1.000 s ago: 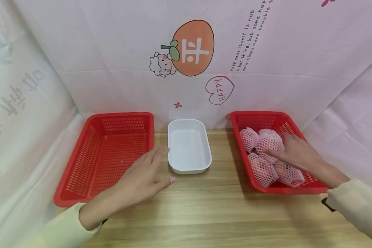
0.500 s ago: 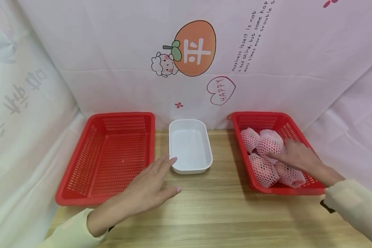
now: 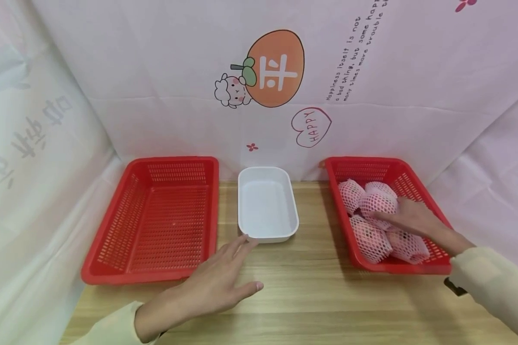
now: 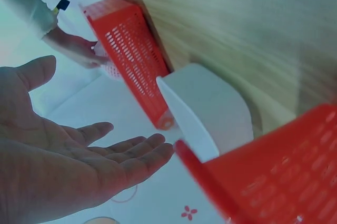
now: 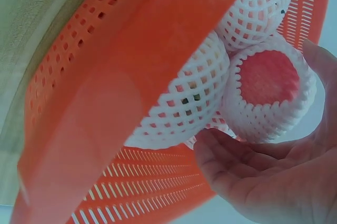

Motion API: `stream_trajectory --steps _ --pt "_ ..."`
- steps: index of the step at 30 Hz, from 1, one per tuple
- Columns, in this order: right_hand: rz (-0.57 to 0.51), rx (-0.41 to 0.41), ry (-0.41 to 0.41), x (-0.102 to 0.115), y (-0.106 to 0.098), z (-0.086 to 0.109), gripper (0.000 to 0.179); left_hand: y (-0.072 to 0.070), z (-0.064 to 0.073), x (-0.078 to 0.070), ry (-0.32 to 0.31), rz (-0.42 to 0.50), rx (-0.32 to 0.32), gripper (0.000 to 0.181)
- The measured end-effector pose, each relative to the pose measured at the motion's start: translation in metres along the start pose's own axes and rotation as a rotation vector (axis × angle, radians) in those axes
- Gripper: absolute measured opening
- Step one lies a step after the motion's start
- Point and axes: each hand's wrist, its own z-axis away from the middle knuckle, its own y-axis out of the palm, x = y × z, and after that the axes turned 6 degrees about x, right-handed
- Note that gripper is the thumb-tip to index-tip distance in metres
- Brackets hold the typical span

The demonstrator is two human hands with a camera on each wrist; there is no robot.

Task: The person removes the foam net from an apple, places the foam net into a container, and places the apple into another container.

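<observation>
My right hand [image 3: 414, 219] reaches into the right red basket [image 3: 355, 261]. Its thumb and bent fingers lie around the uppermost apple [image 3: 376, 203], which wears a pale foam net. In the right wrist view, red skin shows through the net's open end on this apple [image 5: 268, 79], with thumb and fingertips close against it. Several other netted apples [image 3: 369, 239] surround it. My left hand [image 3: 213, 282] holds nothing, its fingers stretched out and thumb apart; in the head view its fingertips overlap the near rim of the white tray [image 3: 267, 206].
Another red basket [image 3: 95, 278], with nothing in it, stands left of the white tray. All three containers sit on a wood-grain table [image 3: 311, 306]. Behind them hangs a printed white cloth [image 3: 177, 120].
My left hand has drawn back toward me and slightly right, from beside the tray to its near rim. The right hand stays at the same apple, its fingers slightly closer in.
</observation>
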Motion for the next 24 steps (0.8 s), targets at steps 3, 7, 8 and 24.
stream_trajectory --steps 3,7,8,24 --pt "-0.003 -0.01 0.002 0.001 0.002 -0.001 0.064 0.006 0.0 0.001 0.014 0.008 0.014 0.081" --pt "-0.01 -0.025 -0.003 0.003 0.003 -0.003 0.063 0.014 0.001 0.003 0.017 0.011 0.018 0.081" --pt "-0.011 -0.028 -0.004 0.003 0.003 -0.004 0.063 0.016 0.001 0.004 0.012 0.017 0.018 0.081" --pt "-0.059 -0.08 0.02 0.002 0.009 -0.012 0.063 0.047 0.002 0.017 -0.048 0.161 0.019 0.078"
